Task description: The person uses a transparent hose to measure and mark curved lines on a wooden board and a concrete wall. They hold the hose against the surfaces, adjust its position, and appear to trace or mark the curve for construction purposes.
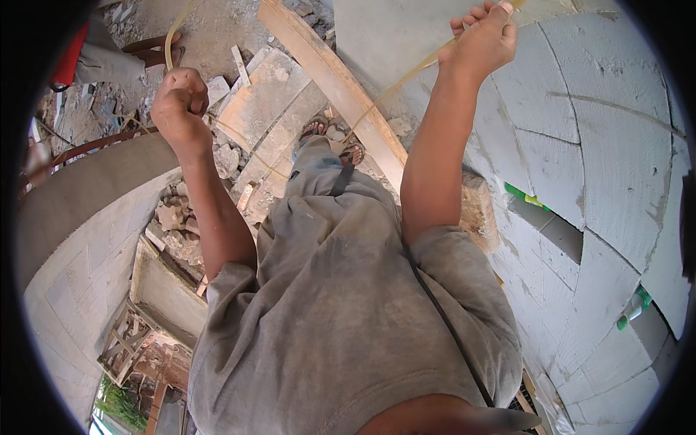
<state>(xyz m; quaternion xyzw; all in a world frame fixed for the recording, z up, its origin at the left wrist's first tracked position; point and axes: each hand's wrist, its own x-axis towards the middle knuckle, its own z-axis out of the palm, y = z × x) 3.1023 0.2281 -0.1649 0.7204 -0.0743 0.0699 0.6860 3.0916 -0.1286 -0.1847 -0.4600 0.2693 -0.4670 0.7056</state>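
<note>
My left hand (pixel 180 101) is raised at the upper left, its fingers curled closed round a thin, yellowish, see-through hose (pixel 171 48). From that fist the hose runs up past the top edge, and a thinner-looking stretch hangs down behind it toward my legs. At the upper right, my right hand (pixel 484 38) pinches a length of similar hose (pixel 409 75) near a pale block wall (pixel 551 145). This length slants down across a wooden plank (pixel 351 83) to near my sandalled feet. Whether both lengths are one hose cannot be seen.
Rubble and broken boards (pixel 264 94) cover the ground around my feet. A curved, plastered wall (pixel 94 196) stands at left, with a wooden trough (pixel 170 293) and broken stones (pixel 174 217) beside it. Another person's legs and grey shorts (pixel 109 54) show at the far left.
</note>
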